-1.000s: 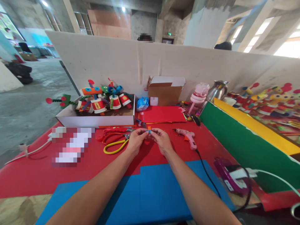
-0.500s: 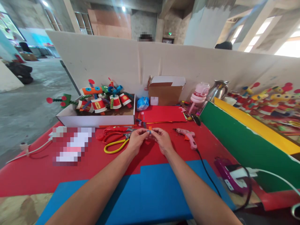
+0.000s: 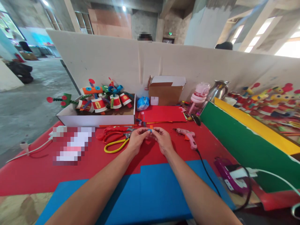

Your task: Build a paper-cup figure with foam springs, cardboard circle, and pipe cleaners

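Note:
Above the red tabletop (image 3: 89, 172), a small piece of blue and orange paper strips (image 3: 151, 127) is pinched between my two hands. The orange end sticks up past the fingertips, while most of the blue part is covered by them. My left hand (image 3: 137, 140) is closed on one side of it, thumb against fingers. On the other side my right hand (image 3: 163, 140) pinches it the same way. Close to the left hand lie scissors with red and yellow handles (image 3: 116, 147). A pink glue gun (image 3: 187, 135) rests to the right of my right hand.
A white box (image 3: 98, 120) of paper-cup figures stands at the back left. Red paper sheets (image 3: 164, 114) lie behind my hands, near a pink bottle (image 3: 199, 95). Blue boards (image 3: 161, 187) sit under my forearms. A green panel (image 3: 236, 147) and purple power strip (image 3: 231, 176) are at right.
The fingertips have shifted slightly, the paper piece sits a little further right, and more of its blue part shows. Both hands still pinch it.

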Demonstrator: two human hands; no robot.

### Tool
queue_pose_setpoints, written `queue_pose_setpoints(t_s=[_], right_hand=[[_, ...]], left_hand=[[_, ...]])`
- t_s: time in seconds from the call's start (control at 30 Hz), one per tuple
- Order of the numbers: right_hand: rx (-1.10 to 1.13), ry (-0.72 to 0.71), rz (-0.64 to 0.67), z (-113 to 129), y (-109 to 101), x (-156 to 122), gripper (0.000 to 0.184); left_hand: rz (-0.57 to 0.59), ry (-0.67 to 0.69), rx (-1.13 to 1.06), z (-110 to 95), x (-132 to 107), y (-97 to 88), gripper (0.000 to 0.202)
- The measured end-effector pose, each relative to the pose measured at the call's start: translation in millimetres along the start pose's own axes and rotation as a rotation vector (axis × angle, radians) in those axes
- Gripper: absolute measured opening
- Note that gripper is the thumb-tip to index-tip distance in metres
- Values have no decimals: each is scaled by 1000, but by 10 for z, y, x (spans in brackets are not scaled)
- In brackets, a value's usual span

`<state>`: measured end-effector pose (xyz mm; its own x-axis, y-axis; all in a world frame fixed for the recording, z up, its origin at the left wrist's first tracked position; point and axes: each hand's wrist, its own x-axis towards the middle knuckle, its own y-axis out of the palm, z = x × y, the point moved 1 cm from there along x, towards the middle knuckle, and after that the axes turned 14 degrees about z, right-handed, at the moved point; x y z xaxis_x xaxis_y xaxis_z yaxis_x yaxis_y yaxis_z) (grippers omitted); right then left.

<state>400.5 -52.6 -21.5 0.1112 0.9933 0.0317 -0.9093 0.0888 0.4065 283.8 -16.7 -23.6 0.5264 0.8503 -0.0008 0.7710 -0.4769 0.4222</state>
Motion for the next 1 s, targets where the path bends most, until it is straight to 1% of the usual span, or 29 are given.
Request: queue_pose_setpoints(t_s=[0.13, 0.2, 0.33, 0.43, 0.53, 0.73, 0.87, 0.93, 1.0], right_hand=[[-26, -22, -77, 5, -32, 24, 29], [-43, -21, -87, 0, -38, 26, 28], [-107, -38, -36, -7, -22, 12, 24], [-158, -39, 4, -5, -12, 2, 24], [-132, -19, 27, 9, -12, -1, 26], [-108, -1, 69, 33, -25, -8, 26], [-118, 24, 80, 22, 6, -17, 30], [-150, 35, 87, 92, 10, -16, 33], [-257, 22, 62, 259, -44, -19, 34]], left_hand=[[-22, 44, -66, -16, -9, 23, 34], [-29, 50, -68, -21, -12, 32, 34], [-11, 36, -9, -6, -9, 32, 36], [-8, 23, 23, 16, -3, 17, 33], [-18, 31, 34, 18, -1, 5, 32], [7, 13, 50, -15, -8, 14, 31], [-21, 4, 82, -21, -2, 6, 31], [-34, 6, 94, -19, 4, 1, 32], [-46, 8, 89, -15, 10, -4, 33]])
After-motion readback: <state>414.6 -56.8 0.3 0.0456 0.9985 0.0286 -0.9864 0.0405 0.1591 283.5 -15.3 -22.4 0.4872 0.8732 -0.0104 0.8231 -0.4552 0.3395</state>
